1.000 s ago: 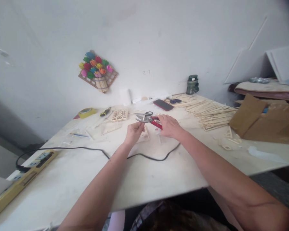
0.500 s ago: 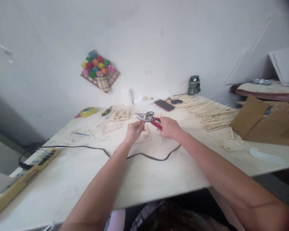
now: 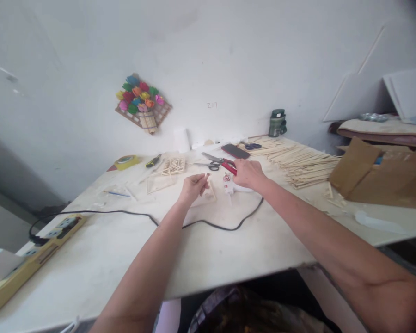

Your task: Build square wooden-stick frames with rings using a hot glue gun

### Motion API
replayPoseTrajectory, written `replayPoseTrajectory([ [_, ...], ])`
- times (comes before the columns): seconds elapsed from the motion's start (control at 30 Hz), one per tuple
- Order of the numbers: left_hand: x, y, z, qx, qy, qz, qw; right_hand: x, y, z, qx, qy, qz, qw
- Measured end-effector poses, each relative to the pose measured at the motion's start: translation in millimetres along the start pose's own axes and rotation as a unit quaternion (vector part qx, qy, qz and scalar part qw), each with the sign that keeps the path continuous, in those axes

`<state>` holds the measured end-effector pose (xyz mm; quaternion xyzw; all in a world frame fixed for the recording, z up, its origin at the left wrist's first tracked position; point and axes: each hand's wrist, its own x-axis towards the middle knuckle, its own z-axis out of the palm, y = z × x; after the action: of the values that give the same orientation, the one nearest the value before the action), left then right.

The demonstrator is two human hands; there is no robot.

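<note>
My right hand (image 3: 248,173) is closed around the red handles of a pair of pruning shears (image 3: 229,167), whose blades point left. Between the fingertips of my left hand (image 3: 193,187) is a short pale wooden stick (image 3: 207,175), mostly covered by the fingers. Below the shears' blades lie black-handled scissors (image 3: 213,166). Partly hidden by my right hand and forearm, a white glue gun (image 3: 230,186) rests on the table. Next to my left hand is a small wooden stick frame (image 3: 212,190).
Long wooden sticks (image 3: 298,164) spread at the right beside a cardboard box (image 3: 388,180). A phone (image 3: 235,151) lies behind my right hand. A black cord (image 3: 225,228) crosses the table, and a power strip (image 3: 38,259) sits at the left. Wooden lattice pieces (image 3: 174,165) lie farther back.
The shears have moved right, away from my left hand and the stick. More of the glue gun and the black scissors now shows. My left hand has barely moved.
</note>
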<state>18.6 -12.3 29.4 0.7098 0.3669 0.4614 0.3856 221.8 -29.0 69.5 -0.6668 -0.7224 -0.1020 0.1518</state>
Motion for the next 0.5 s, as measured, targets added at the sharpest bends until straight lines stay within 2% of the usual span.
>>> replayPoseTrajectory([
  [0.13,-2,2,-1.1,-0.081,-0.025,-0.028,0.996,8,29,5,0.007,-0.027,0.085,0.996],
  [0.27,-3,4,-8.4,-0.135,0.001,-0.056,0.989,9,63,19,-0.029,-0.053,0.139,0.988],
  [0.37,-3,2,-19.5,-0.098,0.014,-0.071,0.993,5,80,31,-0.047,-0.094,0.154,0.982],
  [0.5,-1,-7,-35.0,0.028,0.018,-0.069,0.997,-1,90,47,-0.068,-0.140,0.108,0.982],
])
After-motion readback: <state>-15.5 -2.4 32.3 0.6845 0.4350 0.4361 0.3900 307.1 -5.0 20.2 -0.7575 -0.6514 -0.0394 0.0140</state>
